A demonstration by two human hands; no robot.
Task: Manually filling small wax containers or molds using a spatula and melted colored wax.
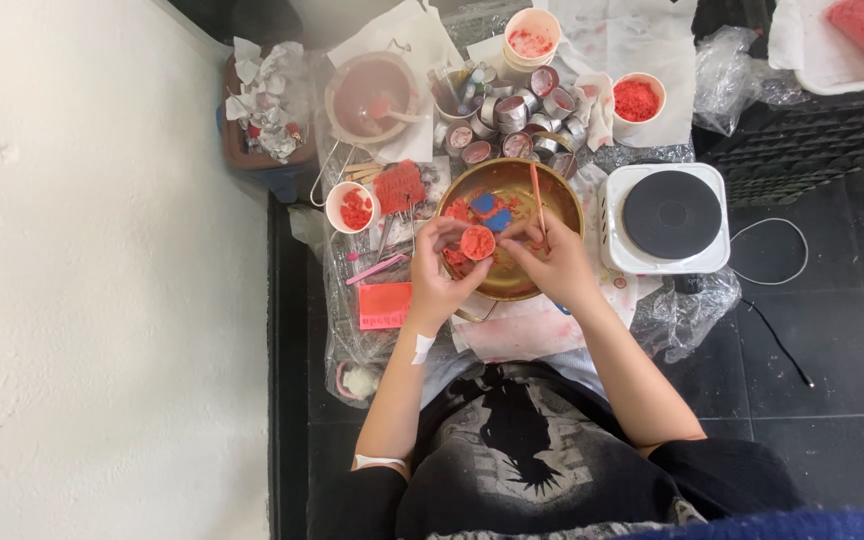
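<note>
Head view, looking straight down. Left hand point(439, 270) curled around a small round tin filled with red-orange paste point(477, 242), fingers grasping its rim and side, held just above the near-left edge of a brass bowl point(562, 205). Right hand point(552, 262) closed in a pinch on a thin pink stick point(537, 205), fingertips also touching the right side of the tin; stick pointing away toward the far rim of the bowl. Inside the bowl, smears of red paste and two blue pieces point(490, 212) (too small to tell what kind). A white bandage on the left wrist.

Right of the bowl, just beside it, a white single hotplate with a black round top point(672, 213), its cord trailing off over the dark tiled floor point(832, 330). Far of the bowl, a cluster of empty small metal tins point(522, 125). Farther right, a paper cup of red powder point(637, 100); farther still, a stack of cups with red residue point(532, 40). Far left, a larger pink-stained bowl with a spoon point(372, 95), and beside it a brown box of crumpled white wrappers point(267, 95). Left of the brass bowl, a small white cup of red paste point(354, 208), a red textured block point(399, 186), and nearer, an orange-pink card point(385, 305). Everything laid on crinkled clear plastic sheeting point(692, 310) over the floor, a pale wall point(102, 300) filling the left.
</note>
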